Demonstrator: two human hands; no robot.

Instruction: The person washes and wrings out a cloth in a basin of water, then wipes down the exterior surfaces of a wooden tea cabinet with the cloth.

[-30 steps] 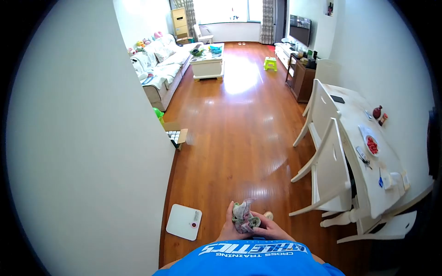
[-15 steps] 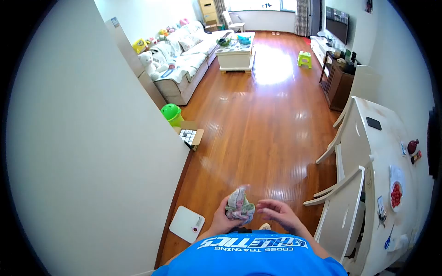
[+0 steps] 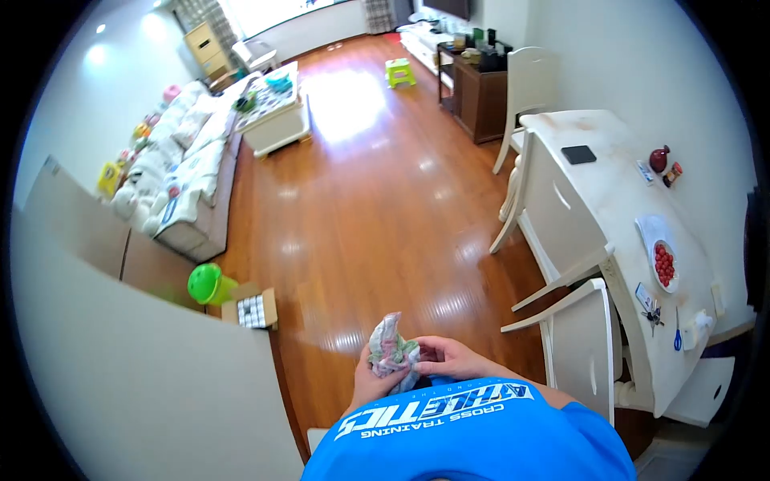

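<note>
A crumpled cloth (image 3: 390, 343), whitish with pink and green patches, is bunched up in front of my blue shirt. My left hand (image 3: 372, 383) is closed around its left and lower side. From the right, my right hand (image 3: 453, 357) reaches in with curled fingers gripping the edge of the same cloth. One corner of it sticks up above the hands. The undersides of the fingers are partly hidden by the folds.
At right, white chairs (image 3: 561, 192) line a white table (image 3: 613, 180) bearing a bowl of red fruit (image 3: 664, 265), keys, blue scissors (image 3: 678, 330) and a dark flat object. A wall corner (image 3: 160, 345), open carton (image 3: 251, 309) and green bin (image 3: 210, 284) stand at left.
My right hand has closed in from beside the cloth and now grips it. The view has swung to the right, bringing more of the table into sight.
</note>
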